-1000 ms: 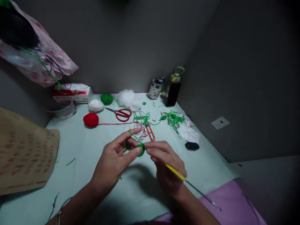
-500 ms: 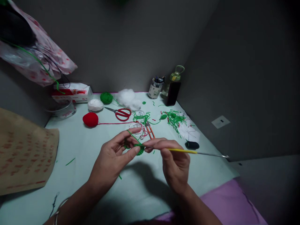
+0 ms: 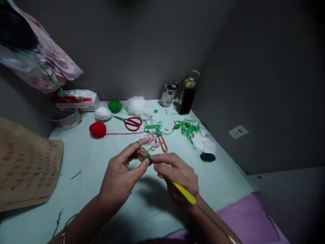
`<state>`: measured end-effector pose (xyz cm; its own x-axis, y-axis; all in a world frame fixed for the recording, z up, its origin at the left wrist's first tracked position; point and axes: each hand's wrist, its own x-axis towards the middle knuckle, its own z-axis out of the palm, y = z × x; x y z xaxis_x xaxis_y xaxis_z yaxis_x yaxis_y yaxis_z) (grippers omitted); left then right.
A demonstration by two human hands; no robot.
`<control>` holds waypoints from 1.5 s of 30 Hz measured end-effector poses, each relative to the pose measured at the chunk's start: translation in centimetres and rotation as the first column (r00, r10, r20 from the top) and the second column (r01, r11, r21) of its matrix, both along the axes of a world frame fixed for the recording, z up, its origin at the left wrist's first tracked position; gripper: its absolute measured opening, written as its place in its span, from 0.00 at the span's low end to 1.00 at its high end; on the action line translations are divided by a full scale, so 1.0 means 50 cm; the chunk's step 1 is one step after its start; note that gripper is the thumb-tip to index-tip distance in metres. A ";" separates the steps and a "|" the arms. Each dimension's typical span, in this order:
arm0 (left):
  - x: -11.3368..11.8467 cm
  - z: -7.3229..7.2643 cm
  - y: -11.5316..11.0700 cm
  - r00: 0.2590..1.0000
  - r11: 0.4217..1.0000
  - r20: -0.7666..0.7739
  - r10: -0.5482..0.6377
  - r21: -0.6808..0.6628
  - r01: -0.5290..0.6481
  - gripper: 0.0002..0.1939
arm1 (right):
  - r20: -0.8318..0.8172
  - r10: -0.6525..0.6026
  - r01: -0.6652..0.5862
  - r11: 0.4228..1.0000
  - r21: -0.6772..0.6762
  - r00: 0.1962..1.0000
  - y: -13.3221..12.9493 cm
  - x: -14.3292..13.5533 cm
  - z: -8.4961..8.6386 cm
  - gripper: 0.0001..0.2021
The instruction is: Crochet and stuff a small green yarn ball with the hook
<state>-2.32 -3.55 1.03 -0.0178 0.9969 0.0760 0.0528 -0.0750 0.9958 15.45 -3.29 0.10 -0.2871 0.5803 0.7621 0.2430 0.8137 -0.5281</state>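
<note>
"Can you read anything there?"

"Not a word for certain. The brown paper [image 3: 30, 166] carries rows of reddish characters — too blurred to make out — with a short red bar below them."

"And the red-and-white box [image 3: 87, 101]?"

"Some red print, and a row of dark characters along its lower edge — all too small to read."

"What about the clear tub [image 3: 68, 120]?"

"Pinkish marks on its side, perhaps lettering, but I can't tell."
</note>
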 end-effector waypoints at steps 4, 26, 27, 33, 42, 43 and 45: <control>-0.001 0.004 0.002 0.999 1.000 -0.043 -0.013 0.000 0.013 0.23 | -0.068 0.047 -0.055 0.993 -0.109 0.997 0.004 0.003 0.004 0.13; -0.004 0.011 0.008 0.751 0.849 0.641 -0.160 -0.299 0.436 0.28 | -0.037 -0.108 0.110 0.993 0.048 0.993 -0.013 -0.001 -0.013 0.19; -0.008 0.011 0.010 0.783 0.870 0.599 -0.170 -0.282 0.405 0.27 | -0.106 -0.075 0.073 0.997 -0.026 0.992 -0.013 0.000 -0.009 0.18; -0.030 0.018 0.013 0.956 0.953 0.173 -0.235 -0.151 0.262 0.22 | -0.400 -0.077 -0.085 0.924 -0.372 0.913 -0.015 0.010 0.005 0.11; -0.008 0.007 0.006 0.929 0.935 0.253 -0.271 -0.162 0.316 0.27 | -0.534 0.008 -0.351 0.763 -0.543 0.845 0.002 0.011 -0.001 0.07; -0.003 0.005 0.004 0.919 0.929 0.290 -0.267 -0.177 0.326 0.29 | -0.525 0.003 -0.333 0.776 -0.536 0.851 0.004 0.007 -0.003 0.07; 0.005 0.002 0.002 0.906 0.923 0.350 -0.240 -0.207 0.324 0.34 | -0.497 -0.014 -0.281 0.810 -0.514 0.867 0.007 -0.001 -0.007 0.07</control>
